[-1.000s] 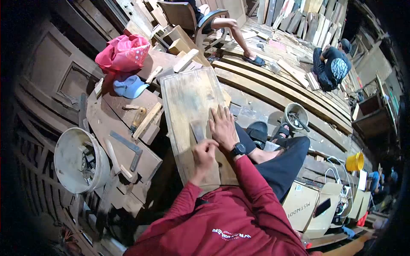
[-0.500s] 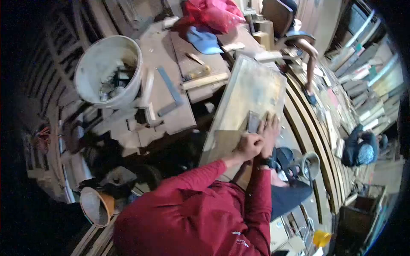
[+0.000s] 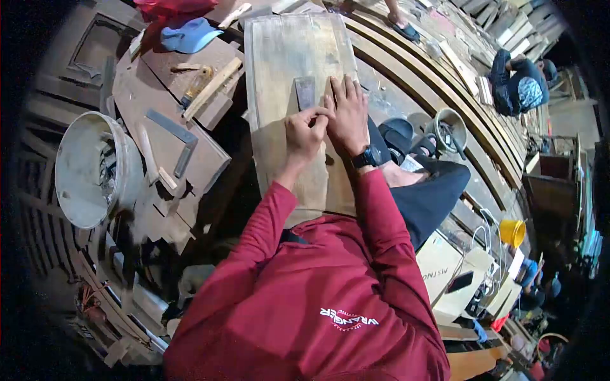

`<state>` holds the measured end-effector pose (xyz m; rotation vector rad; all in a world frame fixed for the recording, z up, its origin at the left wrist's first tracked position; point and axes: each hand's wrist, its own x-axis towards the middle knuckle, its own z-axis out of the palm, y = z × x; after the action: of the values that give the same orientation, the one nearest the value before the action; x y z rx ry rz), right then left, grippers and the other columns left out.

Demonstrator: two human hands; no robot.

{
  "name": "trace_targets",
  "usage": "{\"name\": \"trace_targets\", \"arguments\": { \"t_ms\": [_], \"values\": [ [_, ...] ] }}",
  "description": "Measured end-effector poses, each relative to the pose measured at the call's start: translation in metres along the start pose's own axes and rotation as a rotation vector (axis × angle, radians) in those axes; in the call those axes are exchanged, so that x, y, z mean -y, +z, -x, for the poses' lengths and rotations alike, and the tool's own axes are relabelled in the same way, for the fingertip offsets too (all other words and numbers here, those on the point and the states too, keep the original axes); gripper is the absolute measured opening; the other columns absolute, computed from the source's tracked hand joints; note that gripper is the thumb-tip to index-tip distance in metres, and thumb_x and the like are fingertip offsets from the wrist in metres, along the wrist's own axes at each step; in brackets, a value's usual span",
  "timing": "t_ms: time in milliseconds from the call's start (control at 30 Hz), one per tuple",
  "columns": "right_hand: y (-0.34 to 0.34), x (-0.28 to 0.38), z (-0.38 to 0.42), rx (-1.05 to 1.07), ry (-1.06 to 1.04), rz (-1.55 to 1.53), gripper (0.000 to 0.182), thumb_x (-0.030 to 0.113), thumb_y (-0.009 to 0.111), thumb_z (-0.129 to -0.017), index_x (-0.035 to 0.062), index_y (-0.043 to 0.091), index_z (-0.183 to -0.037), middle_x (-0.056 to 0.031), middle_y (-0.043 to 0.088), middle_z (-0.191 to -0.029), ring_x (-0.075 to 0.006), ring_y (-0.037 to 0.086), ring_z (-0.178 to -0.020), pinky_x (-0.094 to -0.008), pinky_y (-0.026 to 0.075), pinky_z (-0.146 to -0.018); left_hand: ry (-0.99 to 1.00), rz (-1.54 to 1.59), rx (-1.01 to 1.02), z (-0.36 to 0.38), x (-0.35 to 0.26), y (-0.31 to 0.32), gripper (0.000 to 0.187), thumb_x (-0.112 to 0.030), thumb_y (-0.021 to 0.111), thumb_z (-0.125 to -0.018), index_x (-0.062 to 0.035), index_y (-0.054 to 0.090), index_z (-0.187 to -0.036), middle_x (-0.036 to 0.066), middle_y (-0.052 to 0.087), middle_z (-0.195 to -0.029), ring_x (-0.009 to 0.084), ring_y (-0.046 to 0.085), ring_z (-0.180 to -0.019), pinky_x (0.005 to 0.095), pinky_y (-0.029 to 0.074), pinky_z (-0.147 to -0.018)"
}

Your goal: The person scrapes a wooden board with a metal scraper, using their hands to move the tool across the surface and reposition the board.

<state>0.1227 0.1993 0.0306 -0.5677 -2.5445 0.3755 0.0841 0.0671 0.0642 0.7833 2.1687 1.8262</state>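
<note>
A long, flat wooden board (image 3: 279, 63) with a raised edge lies in front of me and extends away. My right hand (image 3: 347, 120), with a black watch on its wrist, rests flat on the board, fingers stretched forward. Close beside it my left hand (image 3: 306, 132) is closed, its thumb and index finger pressed together next to my right thumb. Whatever it may hold is hidden or too small to name. Just beyond the left knuckles, a dark, tapered metal blade (image 3: 305, 93) lies flat on the wood.
Left of the board are a metal square (image 3: 173, 134), a wooden-handled tool (image 3: 197, 86), a blue cap (image 3: 189, 35) and a white bucket (image 3: 86, 168). On the right are a small pail (image 3: 451, 130), a cardboard box (image 3: 438, 267) and a crouching person (image 3: 521, 86).
My view has turned, so the board now stands nearly upright in the picture and surroundings have shifted. Both hands keep much the same pose beside the blade.
</note>
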Motion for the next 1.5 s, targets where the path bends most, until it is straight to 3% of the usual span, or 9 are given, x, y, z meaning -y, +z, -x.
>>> {"name": "trace_targets", "arguments": {
  "t_ms": [100, 200, 300, 433, 633, 933, 967, 1300, 1500],
  "values": [
    [0.009, -0.005, 0.000, -0.018, 0.004, -0.010, 0.051, 0.035, 0.053, -0.100, 0.0123, 0.051, -0.146, -0.0220, 0.046, -0.151, -0.0424, 0.040, -0.141, -0.0559, 0.032, -0.114, -0.144, 0.148, 0.041, 0.033, -0.015, 0.004, 0.019, -0.004, 0.057, -0.092, -0.0015, 0.075, -0.085, -0.005, 0.057, -0.066, 0.0020, 0.044, -0.058, 0.0233, 0.030, -0.051],
    [-0.002, 0.000, 0.000, -0.010, 0.024, -0.048, 0.051, 0.035, 0.054, -0.099, 0.0118, 0.052, -0.145, -0.0216, 0.046, -0.152, -0.0418, 0.039, -0.142, -0.0549, 0.032, -0.115, 0.073, 0.028, 0.118, 0.084, -0.018, -0.002, 0.021, -0.004, 0.055, -0.092, -0.0017, 0.075, -0.085, -0.007, 0.055, -0.066, 0.0016, 0.043, -0.058, 0.0227, 0.029, -0.051],
    [0.003, -0.005, 0.001, -0.001, 0.032, -0.054, 0.051, 0.035, 0.054, -0.099, 0.0135, 0.052, -0.146, -0.0225, 0.044, -0.153, -0.0441, 0.039, -0.142, -0.0559, 0.035, -0.113, -0.145, -0.001, 0.182, 0.079, -0.025, -0.014, 0.017, -0.002, 0.058, -0.087, 0.0005, 0.074, -0.083, 0.006, 0.071, -0.073, 0.0102, 0.062, -0.062, 0.0267, 0.048, -0.057],
    [0.008, -0.007, 0.000, -0.004, 0.020, -0.058, 0.052, 0.036, 0.054, -0.100, 0.0140, 0.052, -0.147, -0.0224, 0.045, -0.153, -0.0436, 0.039, -0.142, -0.0566, 0.033, -0.114, 0.114, -0.138, -0.030, -0.002, -0.003, 0.002, 0.015, -0.005, 0.061, -0.091, -0.0010, 0.075, -0.087, 0.009, 0.073, -0.072, 0.0102, 0.063, -0.060, 0.0269, 0.048, -0.056],
    [0.007, -0.006, 0.002, -0.022, 0.031, -0.054, 0.050, 0.036, 0.054, -0.099, 0.0124, 0.055, -0.143, -0.0209, 0.047, -0.151, -0.0415, 0.040, -0.141, -0.0551, 0.032, -0.115, -0.163, 0.155, 0.030, 0.041, -0.020, -0.003, 0.018, -0.001, 0.057, -0.092, -0.0023, 0.075, -0.088, -0.003, 0.062, -0.069, 0.0028, 0.050, -0.059, 0.0225, 0.036, -0.053],
    [0.010, -0.007, 0.002, -0.039, 0.014, -0.027, 0.050, 0.036, 0.054, -0.100, 0.0137, 0.054, -0.144, -0.0206, 0.047, -0.152, -0.0408, 0.040, -0.142, -0.0542, 0.032, -0.116, 0.045, -0.040, -0.047, -0.016, 0.002, 0.009, 0.016, -0.002, 0.060, -0.092, 0.0013, 0.075, -0.086, 0.008, 0.074, -0.075, 0.0099, 0.067, -0.066, 0.0254, 0.051, -0.061],
    [0.010, -0.007, 0.003, -0.038, 0.004, -0.017, 0.050, 0.036, 0.054, -0.100, 0.0140, 0.054, -0.145, -0.0205, 0.047, -0.152, -0.0408, 0.040, -0.142, -0.0540, 0.032, -0.116, 0.107, 0.067, -0.080, -0.024, 0.009, 0.017, 0.019, -0.003, 0.057, -0.094, -0.0010, 0.076, -0.088, -0.007, 0.058, -0.064, 0.0009, 0.044, -0.055, 0.0224, 0.031, -0.050],
    [0.017, -0.010, 0.002, -0.076, -0.029, -0.034, 0.046, 0.028, 0.056, -0.098, 0.0129, 0.053, -0.142, -0.0200, 0.050, -0.147, -0.0414, 0.044, -0.137, -0.0551, 0.035, -0.112, -0.117, 0.043, 0.179, 0.040, -0.008, -0.019, 0.020, -0.001, 0.056, -0.092, 0.0001, 0.075, -0.088, -0.006, 0.057, -0.065, 0.0006, 0.044, -0.056, 0.0208, 0.029, -0.050],
    [0.005, -0.009, 0.000, -0.081, -0.055, -0.032, 0.044, 0.027, 0.056, -0.099, 0.0117, 0.056, -0.140, -0.0236, 0.053, -0.142, -0.0431, 0.048, -0.133, -0.0539, 0.039, -0.108, -0.017, 0.059, -0.089, -0.009, -0.001, 0.004, 0.019, -0.005, 0.059, -0.094, -0.0017, 0.077, -0.090, -0.010, 0.050, -0.064, 0.0013, 0.041, -0.057, 0.0218, 0.028, -0.051]
  ]
}}
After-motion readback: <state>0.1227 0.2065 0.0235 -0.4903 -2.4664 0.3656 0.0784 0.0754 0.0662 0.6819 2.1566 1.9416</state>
